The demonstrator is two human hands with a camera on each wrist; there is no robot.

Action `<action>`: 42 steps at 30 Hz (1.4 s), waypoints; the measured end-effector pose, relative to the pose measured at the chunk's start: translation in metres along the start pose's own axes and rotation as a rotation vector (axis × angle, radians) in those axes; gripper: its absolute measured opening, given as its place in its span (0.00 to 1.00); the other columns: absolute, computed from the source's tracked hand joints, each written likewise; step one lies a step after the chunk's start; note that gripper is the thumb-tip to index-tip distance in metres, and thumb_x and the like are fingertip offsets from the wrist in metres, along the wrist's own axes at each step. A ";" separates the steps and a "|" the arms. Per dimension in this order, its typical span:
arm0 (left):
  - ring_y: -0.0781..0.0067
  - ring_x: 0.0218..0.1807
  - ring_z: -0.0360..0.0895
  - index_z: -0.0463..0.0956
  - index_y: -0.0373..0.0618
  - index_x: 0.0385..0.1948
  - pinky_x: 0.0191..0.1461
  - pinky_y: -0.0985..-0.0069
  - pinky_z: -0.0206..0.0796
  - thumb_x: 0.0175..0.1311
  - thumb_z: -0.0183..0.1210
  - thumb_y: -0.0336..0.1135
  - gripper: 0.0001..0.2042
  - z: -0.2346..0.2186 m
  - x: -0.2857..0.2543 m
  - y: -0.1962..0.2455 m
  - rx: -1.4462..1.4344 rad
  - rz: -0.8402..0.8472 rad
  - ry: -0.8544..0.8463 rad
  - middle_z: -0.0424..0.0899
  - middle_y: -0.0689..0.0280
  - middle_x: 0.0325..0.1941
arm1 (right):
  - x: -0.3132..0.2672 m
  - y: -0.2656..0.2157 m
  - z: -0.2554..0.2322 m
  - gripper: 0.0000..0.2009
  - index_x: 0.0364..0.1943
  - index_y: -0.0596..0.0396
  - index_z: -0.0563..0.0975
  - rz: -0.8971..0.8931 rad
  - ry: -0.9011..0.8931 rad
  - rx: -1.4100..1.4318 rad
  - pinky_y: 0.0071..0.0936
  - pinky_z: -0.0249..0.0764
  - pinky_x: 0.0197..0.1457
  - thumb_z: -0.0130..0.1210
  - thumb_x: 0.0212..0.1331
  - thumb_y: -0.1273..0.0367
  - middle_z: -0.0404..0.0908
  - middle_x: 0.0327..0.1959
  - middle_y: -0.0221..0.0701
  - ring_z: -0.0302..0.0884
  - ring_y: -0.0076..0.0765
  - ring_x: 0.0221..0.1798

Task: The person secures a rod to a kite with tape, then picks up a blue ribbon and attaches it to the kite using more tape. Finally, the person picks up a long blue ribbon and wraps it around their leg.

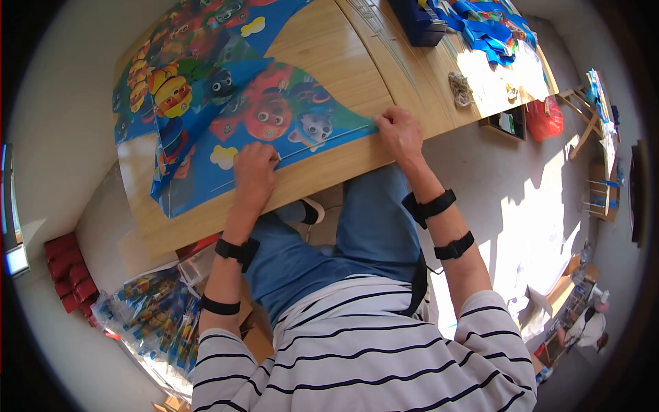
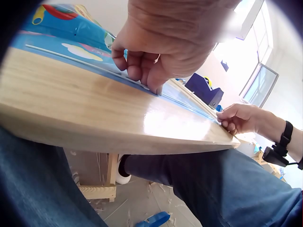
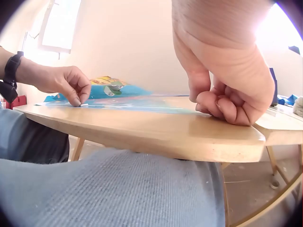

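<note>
A blue printed film with cartoon dogs (image 1: 268, 113) lies on the wooden table, its left part folded over. Along its near edge runs a thin white rod (image 1: 322, 142), also visible in the left wrist view (image 2: 61, 56). My left hand (image 1: 255, 175) pinches at the rod and film edge, thumb and fingers curled down close to the wood (image 2: 165, 40). At the film's narrow right tip, my right hand (image 1: 401, 136) grips the corner with curled fingers; in the right wrist view this hand (image 3: 227, 80) rests on the tabletop, its fingertips partly hiding the film.
A dark blue box (image 1: 419, 24), blue ribbons (image 1: 487, 41) and a small coil of string (image 1: 460, 89) sit on the right part of the table. Thin rods (image 1: 384, 34) lie beyond the film. Below are a red bag (image 1: 544, 119) and packaged prints (image 1: 154, 312).
</note>
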State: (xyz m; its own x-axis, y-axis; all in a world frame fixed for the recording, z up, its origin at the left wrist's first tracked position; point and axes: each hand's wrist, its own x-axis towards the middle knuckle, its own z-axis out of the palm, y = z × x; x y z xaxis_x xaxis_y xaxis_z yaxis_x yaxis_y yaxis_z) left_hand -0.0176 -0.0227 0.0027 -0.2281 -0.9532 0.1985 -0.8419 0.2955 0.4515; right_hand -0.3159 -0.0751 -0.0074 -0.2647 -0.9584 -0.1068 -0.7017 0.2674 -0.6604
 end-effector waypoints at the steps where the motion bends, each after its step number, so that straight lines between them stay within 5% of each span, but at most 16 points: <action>1: 0.53 0.38 0.71 0.73 0.45 0.26 0.41 0.59 0.58 0.53 0.58 0.26 0.03 -0.001 0.000 0.001 0.006 0.001 0.002 0.73 0.60 0.29 | 0.001 -0.001 -0.002 0.12 0.27 0.54 0.83 0.010 -0.019 0.007 0.42 0.75 0.38 0.61 0.50 0.59 0.84 0.28 0.41 0.82 0.49 0.34; 14: 0.53 0.38 0.71 0.74 0.44 0.26 0.41 0.59 0.58 0.53 0.59 0.26 0.03 -0.002 -0.001 0.000 0.001 0.016 0.023 0.73 0.60 0.29 | -0.010 -0.017 0.002 0.13 0.25 0.53 0.80 -0.013 -0.030 -0.097 0.42 0.74 0.40 0.66 0.47 0.58 0.83 0.31 0.39 0.81 0.49 0.38; 20: 0.54 0.36 0.76 0.76 0.39 0.28 0.40 0.62 0.67 0.48 0.63 0.23 0.06 -0.012 0.001 -0.005 -0.273 -0.248 -0.031 0.77 0.58 0.30 | -0.010 -0.017 0.003 0.12 0.26 0.51 0.80 0.037 -0.043 -0.125 0.42 0.74 0.40 0.66 0.48 0.59 0.83 0.31 0.37 0.82 0.49 0.38; 23: 0.57 0.36 0.79 0.77 0.37 0.31 0.41 0.66 0.70 0.48 0.63 0.23 0.08 -0.016 0.007 -0.002 -0.437 -0.378 -0.039 0.80 0.57 0.32 | -0.010 -0.017 0.004 0.12 0.26 0.51 0.80 0.027 -0.031 -0.124 0.42 0.74 0.40 0.66 0.48 0.59 0.83 0.31 0.37 0.82 0.48 0.38; 26: 0.76 0.34 0.79 0.78 0.37 0.31 0.39 0.77 0.70 0.50 0.62 0.23 0.07 -0.001 0.010 -0.007 -0.410 -0.382 -0.077 0.82 0.62 0.31 | -0.010 -0.018 0.003 0.12 0.26 0.51 0.80 0.026 -0.030 -0.127 0.42 0.75 0.40 0.67 0.47 0.59 0.83 0.31 0.37 0.82 0.49 0.38; 29: 0.76 0.30 0.79 0.79 0.37 0.30 0.37 0.76 0.70 0.50 0.63 0.24 0.06 0.006 0.013 -0.008 -0.297 -0.411 -0.066 0.82 0.63 0.26 | -0.010 -0.015 0.004 0.12 0.25 0.51 0.80 0.005 -0.023 -0.126 0.42 0.75 0.39 0.67 0.47 0.59 0.83 0.30 0.38 0.82 0.49 0.38; 32: 0.59 0.34 0.82 0.80 0.41 0.28 0.39 0.66 0.72 0.46 0.65 0.27 0.07 0.007 0.013 -0.009 -0.323 -0.470 -0.066 0.84 0.58 0.29 | -0.010 -0.016 0.004 0.12 0.25 0.51 0.80 0.003 -0.013 -0.127 0.42 0.75 0.39 0.67 0.47 0.59 0.83 0.30 0.38 0.82 0.49 0.38; 42: 0.59 0.32 0.82 0.80 0.41 0.27 0.39 0.65 0.72 0.46 0.62 0.27 0.05 0.002 0.018 -0.004 -0.273 -0.473 -0.070 0.84 0.58 0.27 | -0.011 -0.015 0.003 0.12 0.24 0.52 0.80 -0.011 -0.002 -0.108 0.42 0.74 0.39 0.66 0.46 0.60 0.83 0.29 0.38 0.82 0.49 0.37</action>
State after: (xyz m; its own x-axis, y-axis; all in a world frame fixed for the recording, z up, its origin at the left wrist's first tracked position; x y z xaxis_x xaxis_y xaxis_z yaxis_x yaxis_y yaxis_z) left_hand -0.0197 -0.0408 0.0026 0.1042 -0.9854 -0.1350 -0.7050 -0.1689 0.6888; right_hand -0.3006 -0.0688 0.0010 -0.2553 -0.9614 -0.1022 -0.7718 0.2663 -0.5775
